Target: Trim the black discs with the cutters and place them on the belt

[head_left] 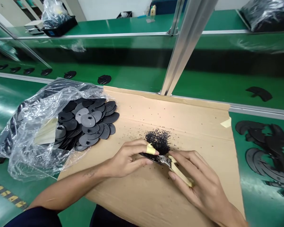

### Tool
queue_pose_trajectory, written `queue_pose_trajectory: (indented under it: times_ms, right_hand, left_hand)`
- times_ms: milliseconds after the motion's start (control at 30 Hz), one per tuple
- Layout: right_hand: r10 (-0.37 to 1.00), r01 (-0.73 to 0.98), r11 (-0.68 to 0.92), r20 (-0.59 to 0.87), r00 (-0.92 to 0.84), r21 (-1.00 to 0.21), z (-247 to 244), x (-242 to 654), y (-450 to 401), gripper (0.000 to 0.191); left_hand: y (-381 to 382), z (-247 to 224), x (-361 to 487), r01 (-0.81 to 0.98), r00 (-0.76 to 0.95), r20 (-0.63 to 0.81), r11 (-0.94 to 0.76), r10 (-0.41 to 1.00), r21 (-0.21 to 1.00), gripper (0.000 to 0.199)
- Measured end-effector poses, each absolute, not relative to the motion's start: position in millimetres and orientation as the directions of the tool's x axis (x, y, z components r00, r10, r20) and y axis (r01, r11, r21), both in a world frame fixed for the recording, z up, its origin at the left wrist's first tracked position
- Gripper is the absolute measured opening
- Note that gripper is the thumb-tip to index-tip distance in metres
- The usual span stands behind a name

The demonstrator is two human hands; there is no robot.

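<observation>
A glossy green workbench (253, 201) bears a flat tan cardboard sheet (132, 195) and a clear plastic bag (28, 142) of round black plastic discs (90, 130). Over the sheet, the half-curled right hand (201, 176) and closely pinched left hand (126, 157) hold, respectively, yellow-handled metal cutters (181, 175) and a thin black plastic piece (151, 157) at their tips, beside tiny black clippings (158, 140).

You wear a short navy sleeve (35, 217); yellow tape (150, 149) wraps one left-hand (129, 159) finger; faint dark marking (90, 173) on your left forearm (78, 181).
</observation>
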State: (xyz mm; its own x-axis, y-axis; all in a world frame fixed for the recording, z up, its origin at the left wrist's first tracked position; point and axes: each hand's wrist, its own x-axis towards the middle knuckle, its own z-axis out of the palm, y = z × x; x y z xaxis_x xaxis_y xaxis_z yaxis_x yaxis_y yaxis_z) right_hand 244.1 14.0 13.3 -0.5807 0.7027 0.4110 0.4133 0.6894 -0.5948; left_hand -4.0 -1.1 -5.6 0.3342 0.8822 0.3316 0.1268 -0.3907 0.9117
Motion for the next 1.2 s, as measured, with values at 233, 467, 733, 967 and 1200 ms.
queue_pose_trajectory:
  times_ms: [233,467,733,967,1200]
  right_hand:
    - [0.683,0.408,0.711,0.422,-0.597,-0.573,14.5,248.0,16.0,0.040]
    - [0.654,0.431,0.743,0.417,-0.631,-0.513,17.2,249.3,13.2,0.030]
    - [0.651,0.442,0.753,0.457,-0.606,-0.488,18.1,250.2,15.0,0.030]
    - [0.613,0.596,0.772,0.510,-0.603,-0.222,13.2,243.5,18.8,0.024]
    - [0.710,0.566,0.702,0.477,-0.517,-0.431,17.6,247.4,17.5,0.024]
  left_hand:
    - [-1.2,-7.1,-4.2,0.101,0.343,0.321,-0.375,0.883,0.922,0.027]
    - [-1.4,-6.4,-1.4,0.058,0.363,0.320,-0.364,0.875,0.929,0.025]
    - [-0.9,0.1,-4.8,0.129,0.371,0.296,-0.364,0.880,0.922,0.024]
    - [-0.9,6.4,-3.4,0.280,0.458,0.293,-0.450,0.839,0.848,0.034]
    - [3.1,3.9,-7.7,0.414,0.221,0.353,-0.415,0.909,0.810,0.023]
